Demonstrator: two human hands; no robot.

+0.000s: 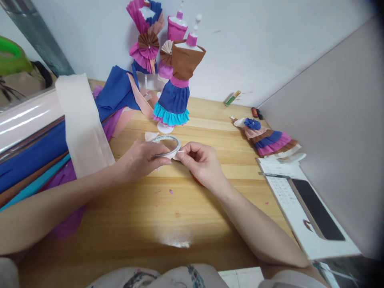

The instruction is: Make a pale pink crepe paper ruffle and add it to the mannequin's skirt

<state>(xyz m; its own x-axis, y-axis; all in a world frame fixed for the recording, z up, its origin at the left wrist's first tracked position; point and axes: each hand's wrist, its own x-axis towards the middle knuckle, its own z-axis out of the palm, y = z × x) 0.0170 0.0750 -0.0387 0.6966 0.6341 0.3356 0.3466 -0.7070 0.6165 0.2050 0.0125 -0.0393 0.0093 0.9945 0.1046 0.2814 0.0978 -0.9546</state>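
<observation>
My left hand (147,157) is closed around the near-left side of a roll of white tape (177,143), its thumb and fingers gripping the ring. At the roll's right edge, my right hand (201,161) pinches the loose end of the tape between thumb and fingertips. Just behind the roll stands a small dress form (188,64) in a brown crepe paper top, a dark blue skirt and a turquoise ruffle. A pale paper scrap (151,136) lies beside the roll. Something red shows partly under my right hand, too hidden to name.
Crepe paper rolls and sheets (33,160) fill the left side. Another dressed form (148,44) stands at the back. On the right lie a paper-dressed doll form (267,138), a notebook (282,192) and a black phone (318,210). A green-and-yellow tube (232,98) rests by the wall.
</observation>
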